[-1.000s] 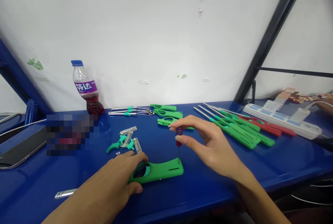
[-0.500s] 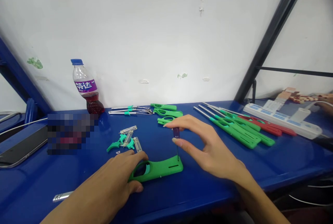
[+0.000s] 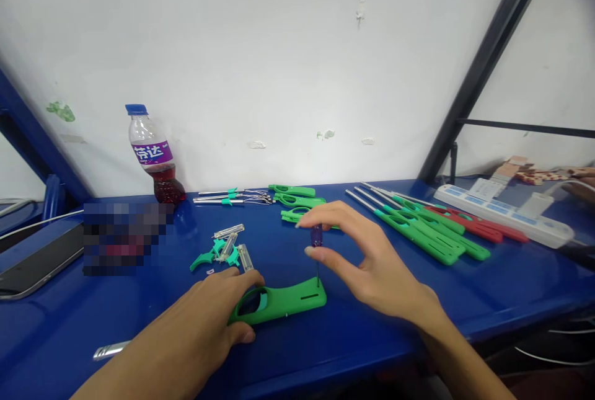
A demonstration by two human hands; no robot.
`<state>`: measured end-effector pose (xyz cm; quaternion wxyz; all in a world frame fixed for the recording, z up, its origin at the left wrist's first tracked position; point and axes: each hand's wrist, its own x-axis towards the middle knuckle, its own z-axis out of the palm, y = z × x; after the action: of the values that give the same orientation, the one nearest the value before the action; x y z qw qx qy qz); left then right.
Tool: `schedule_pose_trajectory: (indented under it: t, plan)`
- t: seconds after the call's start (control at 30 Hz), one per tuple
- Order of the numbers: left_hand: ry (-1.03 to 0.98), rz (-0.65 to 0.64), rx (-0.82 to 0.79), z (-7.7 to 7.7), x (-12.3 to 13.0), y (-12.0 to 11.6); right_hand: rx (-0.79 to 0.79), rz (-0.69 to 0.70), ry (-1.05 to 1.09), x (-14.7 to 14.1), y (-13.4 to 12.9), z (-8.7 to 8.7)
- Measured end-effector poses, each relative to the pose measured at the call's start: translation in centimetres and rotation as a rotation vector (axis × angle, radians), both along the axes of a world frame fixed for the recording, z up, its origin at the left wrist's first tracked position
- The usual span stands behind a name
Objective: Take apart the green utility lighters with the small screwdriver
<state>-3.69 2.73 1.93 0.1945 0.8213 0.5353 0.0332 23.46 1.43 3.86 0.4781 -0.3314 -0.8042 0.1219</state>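
Note:
My left hand [image 3: 216, 304] presses a green utility lighter [image 3: 292, 302] onto the blue table, fingers and thumb closed round its trigger-loop end. A silver barrel tip [image 3: 110, 351] sticks out from under my left forearm; the part between is hidden. In my right hand [image 3: 372, 270], thumb and index finger pinch a small screwdriver [image 3: 317, 236] with a dark purple handle. It stands upright, its thin shaft touching the lighter's right end beside a dark slot. Clear fuel tanks [image 3: 245, 258] and teal trigger pieces [image 3: 203, 260] lie just beyond my left hand.
Metal barrels with wires [image 3: 232, 199] and green casing halves [image 3: 300, 201] lie near the wall. Green lighters [image 3: 418, 232] and red ones [image 3: 474, 225] sit at right, before a white power strip [image 3: 506, 214]. A drink bottle [image 3: 153, 152] and a dark phone-like device [image 3: 44, 263] are at left.
My right thumb and index finger have shifted slightly on the screwdriver handle, which looks turned a little. My left hand and the lighter hold almost still.

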Motion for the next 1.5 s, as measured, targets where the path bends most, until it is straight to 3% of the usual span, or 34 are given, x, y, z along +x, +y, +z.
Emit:
schedule_pose_trajectory:
  t: [0.13, 0.33, 0.5, 0.7, 0.9, 1.5]
  plan:
    - [0.0, -0.004, 0.017, 0.0, 0.0, -0.1, 0.06, -0.017, 0.027, -0.1, 0.2, -0.1]
    - [0.031, -0.003, -0.001, -0.3, 0.0, 0.4, 0.026, 0.003, -0.015, 0.0, 0.3, -0.3]
    - [0.057, -0.006, -0.027, -0.3, 0.1, 0.3, 0.122, 0.005, 0.055, 0.0, 0.4, -0.4]
    - [0.052, -0.012, -0.046, -0.4, 0.1, 0.6, 0.076, 0.008, -0.004, 0.0, 0.3, -0.4]
    - [0.065, -0.014, -0.041, -0.5, 0.2, 1.0, 0.158, 0.012, 0.092, 0.0, 0.5, -0.3]
    - [0.097, 0.005, -0.023, 0.0, 0.5, 0.8, 0.116, 0.013, -0.009, 0.1, 0.3, -0.4]
